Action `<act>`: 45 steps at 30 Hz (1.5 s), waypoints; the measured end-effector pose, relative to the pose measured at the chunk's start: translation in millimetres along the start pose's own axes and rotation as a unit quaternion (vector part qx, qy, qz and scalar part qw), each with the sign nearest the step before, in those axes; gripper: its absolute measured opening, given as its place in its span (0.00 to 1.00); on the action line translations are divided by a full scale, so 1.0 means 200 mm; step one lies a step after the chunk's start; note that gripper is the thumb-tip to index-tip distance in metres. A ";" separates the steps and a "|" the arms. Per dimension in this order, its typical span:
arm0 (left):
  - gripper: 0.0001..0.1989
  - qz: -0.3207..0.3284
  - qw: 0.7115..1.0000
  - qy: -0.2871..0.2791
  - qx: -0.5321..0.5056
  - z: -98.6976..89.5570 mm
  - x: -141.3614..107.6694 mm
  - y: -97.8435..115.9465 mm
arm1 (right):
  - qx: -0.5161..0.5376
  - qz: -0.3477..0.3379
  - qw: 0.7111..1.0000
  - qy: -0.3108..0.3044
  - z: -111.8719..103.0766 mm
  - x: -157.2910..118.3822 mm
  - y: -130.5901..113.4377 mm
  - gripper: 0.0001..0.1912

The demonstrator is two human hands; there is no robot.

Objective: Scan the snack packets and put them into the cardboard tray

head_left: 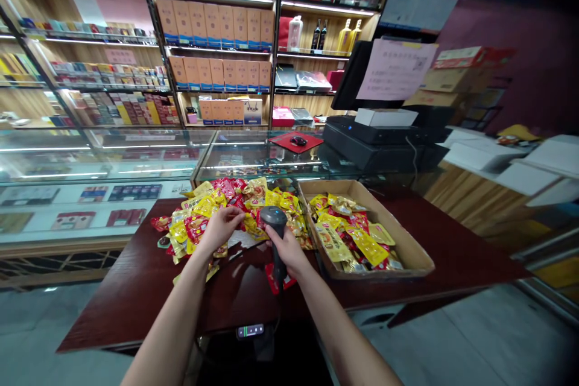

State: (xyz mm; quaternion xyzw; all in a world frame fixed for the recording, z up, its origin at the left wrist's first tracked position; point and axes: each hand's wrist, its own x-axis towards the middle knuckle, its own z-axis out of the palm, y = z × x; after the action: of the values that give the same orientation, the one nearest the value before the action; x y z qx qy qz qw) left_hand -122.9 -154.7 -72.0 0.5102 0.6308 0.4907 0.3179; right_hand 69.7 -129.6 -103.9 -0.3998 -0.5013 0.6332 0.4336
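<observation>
My right hand [289, 248] is wrapped round the handle of a dark barcode scanner [273, 216], its head raised over the packets. Just left of it, my left hand [224, 227] is closed in a pinch at the edge of a yellow and red snack packet [253, 227]; the scanner partly covers this packet. A heap of yellow, red and gold snack packets [199, 208] spreads around and behind both hands. Under the scanner's handle lies a red packet [272, 279], partly hidden. To the right, an open cardboard box [409, 238] contains many similar packets.
The dark red table [113, 301] meets a glass display counter [235, 157] behind. On the counter are a mouse [298, 140] on a red pad and a monitor [350, 81] with paper on it. Shelves of boxes and bottles line the wall. A cable [244, 251] crosses the table.
</observation>
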 end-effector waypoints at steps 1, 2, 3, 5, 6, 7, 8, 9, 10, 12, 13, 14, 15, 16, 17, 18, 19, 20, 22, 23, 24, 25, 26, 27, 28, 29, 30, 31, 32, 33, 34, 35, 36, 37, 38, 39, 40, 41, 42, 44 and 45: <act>0.14 -0.020 0.999 -0.023 -0.028 0.00 0.02 0.00 | 0.004 0.001 1.000 0.001 0.00 0.01 0.00 0.26; 0.15 -0.033 0.998 -0.035 -0.045 0.00 0.04 0.00 | 0.013 0.005 1.000 -0.002 0.00 0.01 0.00 0.25; 0.16 -0.043 0.997 -0.037 -0.056 0.01 0.05 0.00 | 0.027 0.012 1.000 -0.009 0.01 0.01 0.00 0.25; 0.17 -0.057 0.996 -0.017 -0.074 0.04 0.07 0.00 | 0.063 0.028 0.997 -0.026 0.02 0.01 0.00 0.26; 0.17 -0.064 0.995 0.002 -0.077 0.05 0.08 -0.01 | 0.081 0.035 0.996 -0.032 0.03 0.01 0.01 0.27; 0.17 -0.072 0.994 0.022 -0.076 0.07 0.08 -0.01 | 0.098 0.040 0.994 -0.035 0.04 0.01 0.01 0.27; 0.17 -0.081 0.993 0.041 -0.076 0.09 0.08 -0.02 | 0.113 0.042 0.992 -0.036 0.05 0.01 0.01 0.28; 0.18 -0.095 0.991 0.052 -0.084 0.11 0.08 -0.03 | 0.129 0.045 0.990 -0.037 0.05 0.01 0.01 0.27; 0.18 -0.111 0.987 0.052 -0.108 0.12 0.08 -0.03 | 0.145 0.048 0.988 -0.037 0.05 0.01 0.01 0.27; 0.18 -0.144 0.971 0.010 -0.191 0.14 0.06 -0.03 | 0.172 0.061 0.983 -0.025 0.05 0.03 0.00 0.25; 0.17 -0.161 0.958 -0.022 -0.236 0.14 0.05 -0.03 | 0.182 0.071 0.981 -0.014 0.04 0.03 0.00 0.23; 0.16 -0.177 0.944 -0.053 -0.274 0.14 0.04 -0.03 | 0.189 0.079 0.979 -0.001 0.03 0.04 -0.01 0.22; 0.14 -0.194 0.930 -0.074 -0.302 0.14 0.03 -0.03 | 0.193 0.083 0.978 0.011 0.02 0.05 -0.01 0.21; 0.12 -0.210 0.918 -0.086 -0.324 0.14 0.02 -0.03 | 0.196 0.084 0.977 0.021 0.01 0.06 -0.02 0.20; 0.11 -0.226 0.908 -0.089 -0.342 0.14 0.01 -0.03 | 0.201 0.082 0.976 0.026 0.00 0.07 -0.03 0.19; 0.10 -0.238 0.898 -0.086 -0.360 0.14 0.01 -0.04 | 0.206 0.081 0.975 0.029 -0.01 0.07 -0.03 0.18; 0.09 -0.243 0.891 -0.083 -0.375 0.14 0.01 -0.05 | 0.211 0.086 0.973 0.031 -0.01 0.08 -0.04 0.18; 0.09 -0.244 0.886 -0.081 -0.386 0.14 0.02 -0.06 | 0.217 0.098 0.971 0.034 -0.01 0.08 -0.04 0.17; 0.09 -0.244 0.886 -0.091 -0.383 0.15 0.03 -0.08 | 0.232 0.128 0.964 0.034 -0.02 0.08 -0.05 0.17; 0.10 -0.246 0.891 -0.100 -0.368 0.15 0.04 -0.10 | 0.242 0.139 0.960 0.031 -0.01 0.08 -0.05 0.17; 0.11 -0.248 0.897 -0.111 -0.348 0.15 0.05 -0.11 | 0.253 0.144 0.956 0.027 -0.01 0.08 -0.05 0.16; 0.13 -0.251 0.903 -0.123 -0.326 0.16 0.05 -0.11 | 0.263 0.144 0.954 0.024 -0.01 0.08 -0.05 0.16; 0.15 -0.254 0.908 -0.132 -0.307 0.16 0.06 -0.12 | 0.269 0.141 0.953 0.022 -0.01 0.07 -0.06 0.15; 0.16 -0.258 0.911 -0.137 -0.291 0.16 0.07 -0.13 | 0.268 0.139 0.953 0.019 -0.01 0.07 -0.06 0.15; 0.17 -0.262 0.914 -0.135 -0.280 0.16 0.07 -0.13 | 0.260 0.135 0.956 0.019 -0.01 0.07 -0.06 0.15; 0.17 -0.268 0.915 -0.129 -0.273 0.16 0.08 -0.14 | 0.242 0.128 0.961 0.022 -0.02 0.06 -0.07 0.15; 0.16 -0.275 0.916 -0.118 -0.267 0.16 0.09 -0.14 | 0.218 0.119 0.968 0.029 -0.02 0.05 -0.07 0.15; 0.16 -0.281 0.918 -0.102 -0.261 0.16 0.10 -0.15 | 0.192 0.106 0.975 0.039 -0.02 0.04 -0.08 0.15; 0.16 -0.287 0.920 -0.085 -0.254 0.16 0.11 -0.15 | 0.166 0.093 0.981 0.048 -0.02 0.02 -0.09 0.16; 0.16 -0.291 0.921 -0.070 -0.248 0.16 0.13 -0.16 | 0.142 0.083 0.985 0.053 -0.02 0.00 -0.11 0.17; 0.16 -0.293 0.923 -0.057 -0.245 0.16 0.14 -0.17 | 0.121 0.080 0.988 0.049 -0.02 -0.02 -0.12 0.17; 0.15 -0.293 0.923 -0.049 -0.244 0.17 0.15 -0.17 | 0.103 0.084 0.991 0.036 -0.01 -0.05 -0.14 0.18; 0.15 -0.293 0.923 -0.044 -0.246 0.18 0.15 -0.17 | 0.088 0.091 0.992 0.018 0.00 -0.07 -0.15 0.18; 0.15 -0.293 0.922 -0.044 -0.251 0.18 0.16 -0.17 | 0.074 0.100 0.992 0.001 0.01 -0.10 -0.16 0.18; 0.15 -0.292 0.920 -0.047 -0.259 0.19 0.16 -0.17 | 0.062 0.112 0.992 -0.014 0.02 -0.13 -0.17 0.18; 0.14 -0.291 0.916 -0.055 -0.270 0.20 0.17 -0.16 | 0.050 0.124 0.991 -0.024 0.03 -0.15 -0.18 0.18; 0.14 -0.291 0.913 -0.063 -0.278 0.20 0.17 -0.15 | 0.041 0.132 0.990 -0.029 0.04 -0.17 -0.18 0.18; 0.13 -0.295 0.910 -0.069 -0.284 0.21 0.17 -0.14 | 0.034 0.137 0.989 -0.033 0.04 -0.20 -0.19 0.19; 0.11 -0.300 0.907 -0.071 -0.286 0.21 0.17 -0.13 | 0.028 0.139 0.989 -0.035 0.05 -0.22 -0.18 0.19; 0.10 -0.311 0.906 -0.068 -0.277 0.21 0.18 -0.11 | 0.022 0.128 0.991 -0.043 0.06 -0.25 -0.17 0.20; 0.10 -0.316 0.908 -0.066 -0.268 0.21 0.18 -0.11 | 0.023 0.120 0.991 -0.046 0.06 -0.26 -0.16 0.21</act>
State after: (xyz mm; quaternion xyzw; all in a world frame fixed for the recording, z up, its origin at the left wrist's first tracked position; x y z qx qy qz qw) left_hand -102.4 -107.3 -101.5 0.2107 0.5814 0.4803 0.6220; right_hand 79.4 -178.4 -65.9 -0.4171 -0.4550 0.7096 0.3399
